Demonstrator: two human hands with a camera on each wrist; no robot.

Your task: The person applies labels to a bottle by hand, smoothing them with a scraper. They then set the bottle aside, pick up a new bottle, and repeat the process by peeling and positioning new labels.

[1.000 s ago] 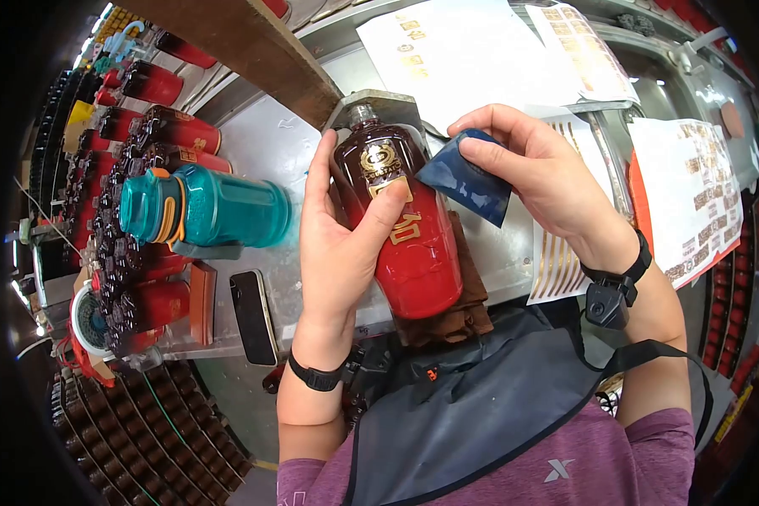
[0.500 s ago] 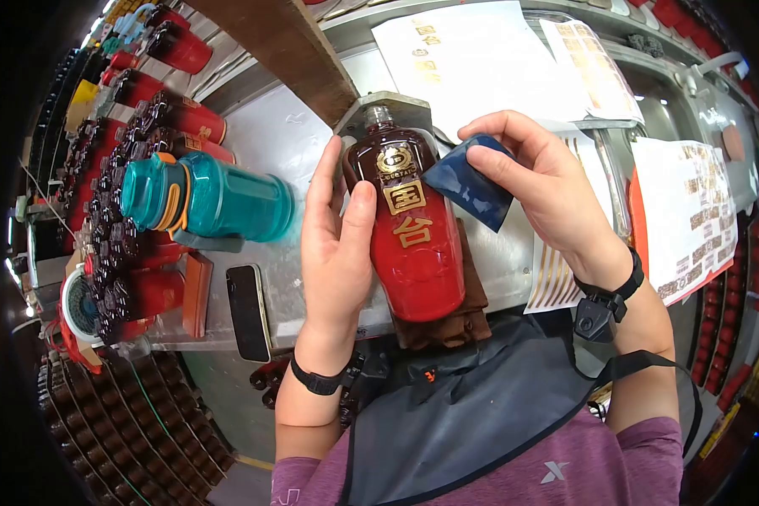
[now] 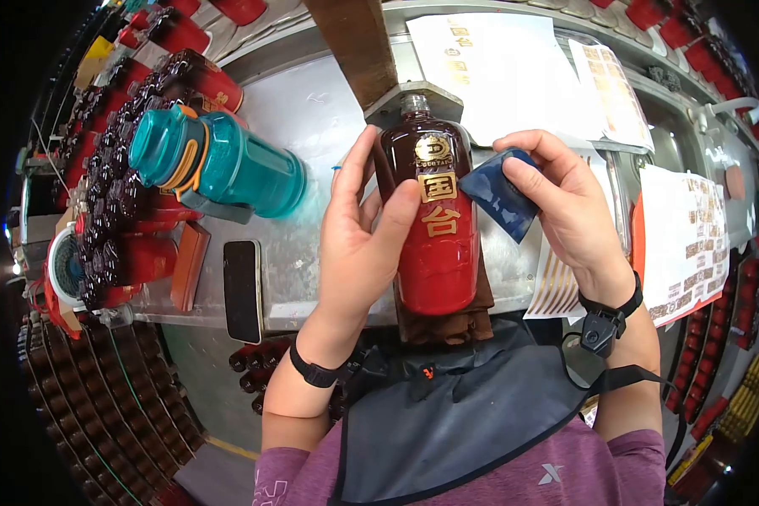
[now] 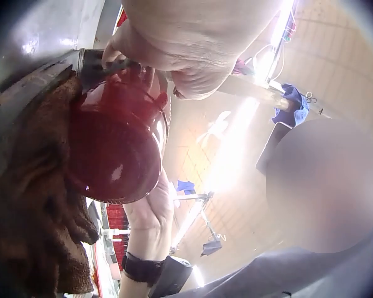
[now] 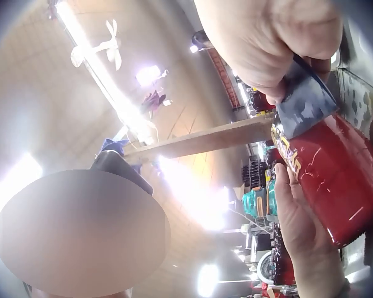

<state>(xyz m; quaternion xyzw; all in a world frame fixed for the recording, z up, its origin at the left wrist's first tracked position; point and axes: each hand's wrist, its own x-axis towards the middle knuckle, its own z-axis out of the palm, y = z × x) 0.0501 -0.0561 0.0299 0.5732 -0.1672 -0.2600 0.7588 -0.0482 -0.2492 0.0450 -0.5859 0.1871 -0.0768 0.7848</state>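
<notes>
A red glass bottle (image 3: 437, 268) with a dark shoulder and gold lettering lies on its back, its neck against a metal rest (image 3: 447, 103). My left hand (image 3: 358, 244) holds its left side, the thumb over the front beside the gold characters and the fingers along the flank. Between thumb and fingers, my right hand (image 3: 569, 198) pinches a flat blue scraper (image 3: 502, 196), one corner right at the lettering. The right wrist view shows the scraper (image 5: 308, 99) overlapping the bottle (image 5: 342, 180). Under the bottle's base is a brown cloth (image 3: 447, 325).
Left of the bottle lie a teal water bottle (image 3: 249, 173), a phone (image 3: 242, 291) and a reddish-brown block (image 3: 191, 266). Many red bottles crowd the far left. Sheets of gold decals (image 3: 489, 72) lie behind and to the right (image 3: 683, 244). A wooden beam (image 3: 354, 51) slants above the neck.
The head view has shifted, so the bench appears turned. My left thumb lifted from the lettering and is now over the bottle's left edge. The right hand keeps the scraper close beside the characters.
</notes>
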